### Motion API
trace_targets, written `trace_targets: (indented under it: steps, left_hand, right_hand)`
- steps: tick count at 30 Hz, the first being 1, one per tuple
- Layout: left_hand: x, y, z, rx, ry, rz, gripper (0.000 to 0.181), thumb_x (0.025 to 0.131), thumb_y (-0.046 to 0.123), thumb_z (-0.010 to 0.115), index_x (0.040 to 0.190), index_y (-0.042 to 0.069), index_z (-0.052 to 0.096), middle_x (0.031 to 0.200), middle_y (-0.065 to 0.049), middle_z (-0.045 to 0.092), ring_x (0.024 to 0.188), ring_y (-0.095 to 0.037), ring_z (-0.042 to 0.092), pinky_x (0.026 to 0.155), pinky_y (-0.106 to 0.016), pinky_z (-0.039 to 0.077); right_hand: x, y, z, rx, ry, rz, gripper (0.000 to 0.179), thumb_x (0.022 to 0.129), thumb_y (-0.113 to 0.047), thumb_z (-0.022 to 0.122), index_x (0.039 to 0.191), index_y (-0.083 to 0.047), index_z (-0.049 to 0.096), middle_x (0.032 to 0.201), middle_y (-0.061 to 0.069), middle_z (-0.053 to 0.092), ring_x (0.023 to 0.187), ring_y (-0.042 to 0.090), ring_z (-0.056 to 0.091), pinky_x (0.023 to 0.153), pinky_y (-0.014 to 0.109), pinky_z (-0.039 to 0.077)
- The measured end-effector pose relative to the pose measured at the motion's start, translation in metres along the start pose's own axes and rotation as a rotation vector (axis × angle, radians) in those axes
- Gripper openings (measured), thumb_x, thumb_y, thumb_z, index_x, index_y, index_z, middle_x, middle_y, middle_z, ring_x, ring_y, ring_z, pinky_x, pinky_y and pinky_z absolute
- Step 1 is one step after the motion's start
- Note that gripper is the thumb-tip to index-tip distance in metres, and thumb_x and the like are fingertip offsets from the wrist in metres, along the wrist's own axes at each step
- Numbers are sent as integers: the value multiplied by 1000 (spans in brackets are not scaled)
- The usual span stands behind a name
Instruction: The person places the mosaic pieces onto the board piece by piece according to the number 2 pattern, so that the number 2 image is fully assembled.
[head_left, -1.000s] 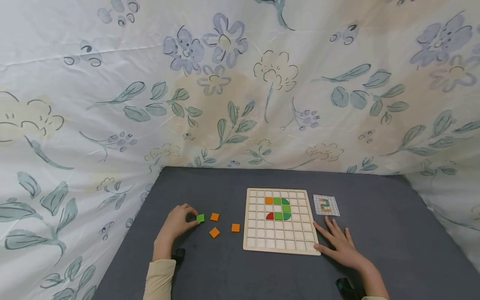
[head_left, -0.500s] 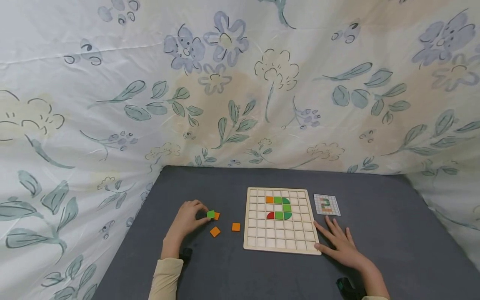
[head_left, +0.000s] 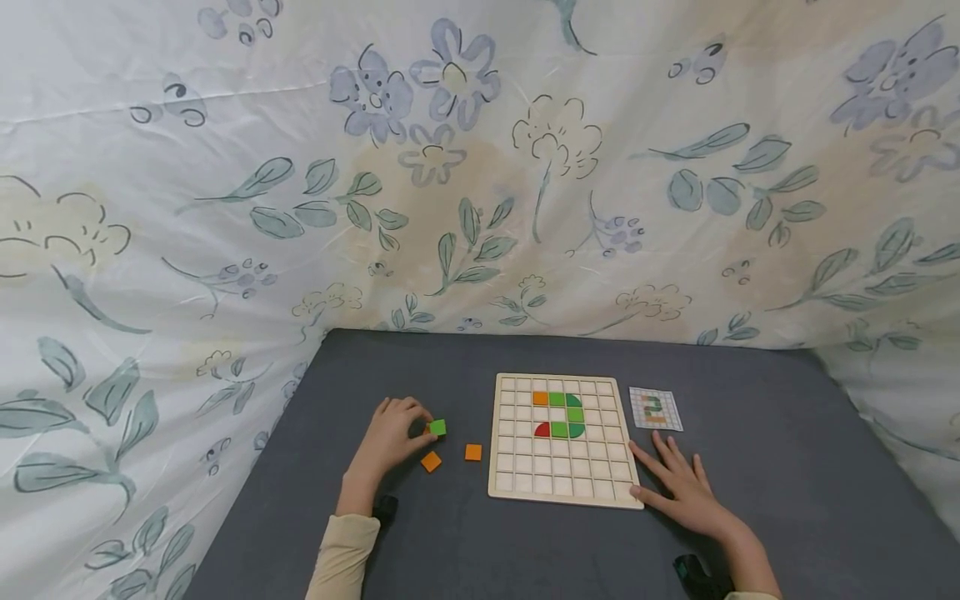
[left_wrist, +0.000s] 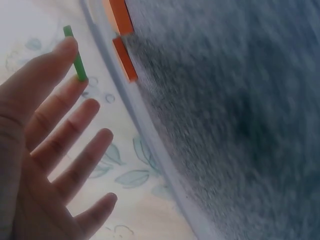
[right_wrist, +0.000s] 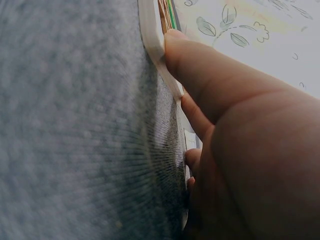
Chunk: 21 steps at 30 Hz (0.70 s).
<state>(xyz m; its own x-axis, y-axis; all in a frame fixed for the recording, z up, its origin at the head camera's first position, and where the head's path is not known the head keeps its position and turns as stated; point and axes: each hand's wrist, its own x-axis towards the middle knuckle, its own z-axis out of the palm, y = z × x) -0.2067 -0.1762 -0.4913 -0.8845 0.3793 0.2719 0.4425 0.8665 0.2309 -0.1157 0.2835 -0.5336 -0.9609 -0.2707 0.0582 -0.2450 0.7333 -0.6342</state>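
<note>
My left hand (head_left: pixel 390 439) pinches a light green square tile (head_left: pixel 437 427) between thumb and forefinger, above the dark table. In the left wrist view the tile (left_wrist: pixel 78 62) shows edge-on, and the other fingers extend loosely. Two orange square tiles (head_left: pixel 431 462) lie near this hand; a third is mostly hidden behind the green one. The wooden grid board (head_left: pixel 517 468) carries orange, green, dark green and red pieces in a curved figure. My right hand (head_left: pixel 678 493) rests with fingers spread, thumb and forefinger touching the board's right edge; the right wrist view shows the thumb (right_wrist: pixel 200 70) against it.
A small printed card (head_left: pixel 656 409) with a coloured grid figure lies beyond the right fingertips. Dark cloth covers the table (head_left: pixel 555 546). A floral curtain (head_left: pixel 480 167) hangs behind and along the sides.
My left hand has moved to the right with the green tile, passing over one orange tile. The right hand stays against the board.
</note>
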Motion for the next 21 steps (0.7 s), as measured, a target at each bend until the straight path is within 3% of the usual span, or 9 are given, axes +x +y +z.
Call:
trace_targets:
  steps: [14, 21]
  left_hand:
    - [6, 20, 5, -7, -39, 42, 25, 76, 37, 75, 94, 20, 69, 100, 2, 59, 103, -23, 54, 108, -56, 27]
    - [12, 34, 8, -7, -41, 102, 26, 76, 37, 75, 94, 20, 69, 100, 2, 59, 102, -23, 54, 107, -56, 29]
  right_hand:
    - [0, 2, 1, -8, 5, -1, 66, 88, -36, 60, 145, -15, 33, 151, 28, 10, 135, 53, 1, 99, 72, -12]
    - [-2, 2, 0, -3, 7, -5, 66, 88, -35, 60, 145, -14, 33, 151, 28, 10, 136, 52, 0, 100, 71, -13]
